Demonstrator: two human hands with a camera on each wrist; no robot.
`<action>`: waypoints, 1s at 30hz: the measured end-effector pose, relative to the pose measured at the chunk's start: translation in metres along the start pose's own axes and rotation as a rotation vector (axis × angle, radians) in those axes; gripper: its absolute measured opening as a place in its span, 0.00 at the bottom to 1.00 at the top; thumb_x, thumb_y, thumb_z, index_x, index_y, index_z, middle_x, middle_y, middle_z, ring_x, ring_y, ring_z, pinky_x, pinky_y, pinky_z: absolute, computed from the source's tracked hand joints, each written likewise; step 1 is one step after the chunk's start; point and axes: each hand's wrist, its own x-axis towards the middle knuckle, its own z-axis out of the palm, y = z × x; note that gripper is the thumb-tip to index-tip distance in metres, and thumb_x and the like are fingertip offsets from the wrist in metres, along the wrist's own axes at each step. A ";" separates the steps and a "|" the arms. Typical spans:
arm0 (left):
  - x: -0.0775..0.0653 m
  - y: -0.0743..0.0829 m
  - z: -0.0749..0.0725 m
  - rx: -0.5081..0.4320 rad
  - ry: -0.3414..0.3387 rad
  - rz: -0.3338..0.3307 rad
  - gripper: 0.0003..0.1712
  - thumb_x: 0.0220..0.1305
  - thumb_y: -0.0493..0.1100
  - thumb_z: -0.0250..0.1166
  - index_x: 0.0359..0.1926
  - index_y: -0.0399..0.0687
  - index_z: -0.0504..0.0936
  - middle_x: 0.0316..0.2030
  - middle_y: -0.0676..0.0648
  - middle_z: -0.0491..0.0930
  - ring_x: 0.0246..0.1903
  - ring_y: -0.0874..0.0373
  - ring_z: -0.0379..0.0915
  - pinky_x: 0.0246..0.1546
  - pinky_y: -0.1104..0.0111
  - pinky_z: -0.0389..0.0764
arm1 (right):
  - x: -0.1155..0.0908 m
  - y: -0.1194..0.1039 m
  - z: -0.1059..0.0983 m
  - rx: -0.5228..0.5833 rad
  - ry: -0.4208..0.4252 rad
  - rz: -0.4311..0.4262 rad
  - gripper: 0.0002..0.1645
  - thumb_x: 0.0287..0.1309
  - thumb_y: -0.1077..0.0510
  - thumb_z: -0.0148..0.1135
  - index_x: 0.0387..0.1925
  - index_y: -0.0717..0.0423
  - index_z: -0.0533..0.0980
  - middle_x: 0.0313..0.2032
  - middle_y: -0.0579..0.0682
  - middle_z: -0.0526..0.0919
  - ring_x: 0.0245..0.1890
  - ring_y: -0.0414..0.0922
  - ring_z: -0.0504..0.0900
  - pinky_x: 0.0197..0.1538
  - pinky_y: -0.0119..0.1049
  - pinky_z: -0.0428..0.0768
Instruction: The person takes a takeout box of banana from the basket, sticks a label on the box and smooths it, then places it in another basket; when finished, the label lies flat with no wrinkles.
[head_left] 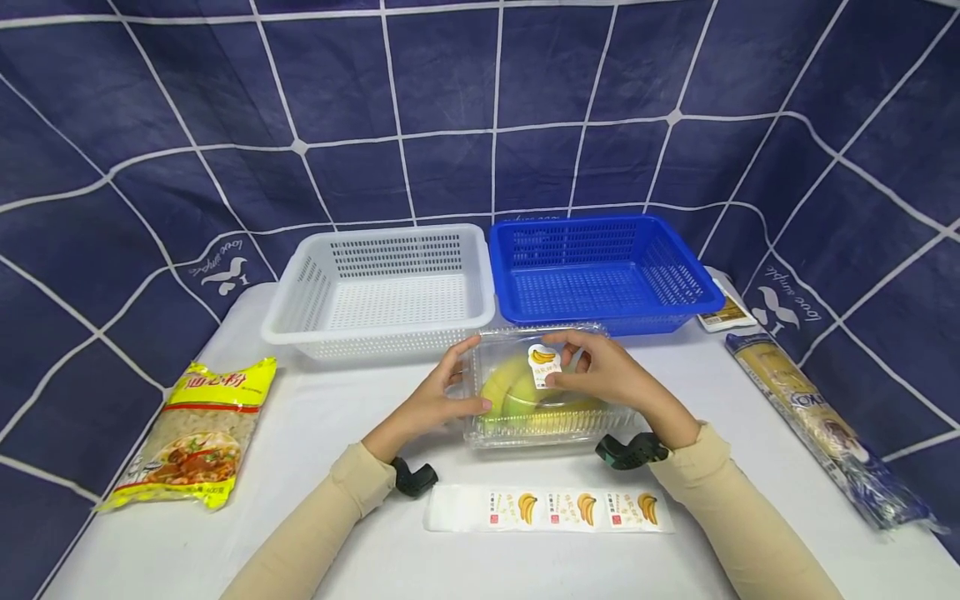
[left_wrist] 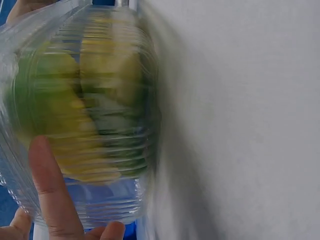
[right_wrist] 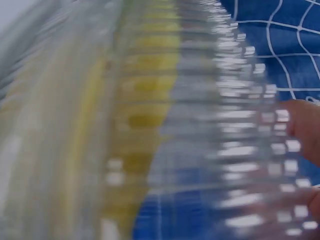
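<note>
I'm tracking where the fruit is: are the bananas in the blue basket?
No, the bananas sit inside the clear plastic box, in front of the blue basket.

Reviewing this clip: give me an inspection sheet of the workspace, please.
Surface: white tablecloth.
Job's things: clear container with bananas inside; banana label over its lid, whether fully stuck unclear; label strip in front.
Clutter: white basket and blue basket behind; yellow food bag left; long packet and small packet right.
Grips: left grip holds the container's left side; right grip touches the label.
Cables: nothing seen.
Surroundings: navy curtain with white grid lines, behind and both sides.
</note>
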 end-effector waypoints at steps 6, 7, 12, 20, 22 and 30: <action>-0.002 0.004 0.001 -0.025 0.010 -0.034 0.60 0.62 0.43 0.75 0.87 0.61 0.51 0.84 0.29 0.43 0.79 0.22 0.47 0.45 0.48 0.88 | -0.007 -0.004 -0.012 0.075 -0.062 -0.028 0.32 0.64 0.66 0.75 0.67 0.70 0.76 0.43 0.59 0.81 0.33 0.45 0.79 0.36 0.35 0.82; -0.002 0.004 0.001 -0.030 0.010 -0.038 0.60 0.62 0.42 0.75 0.87 0.61 0.51 0.84 0.28 0.43 0.79 0.23 0.47 0.43 0.51 0.88 | -0.008 -0.004 -0.014 0.091 -0.071 -0.036 0.31 0.65 0.67 0.74 0.67 0.71 0.76 0.44 0.59 0.81 0.34 0.45 0.79 0.35 0.36 0.83; 0.000 0.004 0.002 -0.039 0.013 -0.048 0.59 0.62 0.41 0.74 0.87 0.61 0.51 0.82 0.27 0.46 0.78 0.23 0.49 0.41 0.56 0.87 | -0.013 -0.002 -0.033 0.185 -0.091 -0.102 0.25 0.70 0.71 0.65 0.66 0.74 0.74 0.46 0.63 0.82 0.37 0.46 0.83 0.33 0.41 0.88; 0.000 0.005 0.004 -0.039 0.025 -0.061 0.58 0.61 0.40 0.73 0.87 0.60 0.55 0.82 0.28 0.47 0.78 0.23 0.51 0.40 0.58 0.86 | -0.022 0.013 -0.065 0.296 0.017 -0.186 0.22 0.74 0.73 0.59 0.66 0.61 0.79 0.45 0.56 0.87 0.40 0.46 0.87 0.37 0.35 0.87; -0.001 0.005 0.004 -0.036 0.026 -0.062 0.57 0.60 0.40 0.73 0.86 0.60 0.55 0.82 0.28 0.48 0.77 0.23 0.52 0.40 0.58 0.86 | -0.023 0.018 -0.072 0.339 0.063 -0.189 0.24 0.75 0.73 0.58 0.63 0.50 0.82 0.43 0.50 0.89 0.38 0.44 0.87 0.37 0.33 0.87; -0.001 0.005 0.005 -0.030 0.029 -0.065 0.54 0.60 0.40 0.73 0.84 0.57 0.58 0.83 0.28 0.47 0.77 0.22 0.51 0.41 0.56 0.87 | -0.029 0.046 -0.099 0.470 0.271 -0.165 0.25 0.74 0.75 0.59 0.55 0.44 0.86 0.38 0.45 0.89 0.33 0.40 0.87 0.38 0.30 0.87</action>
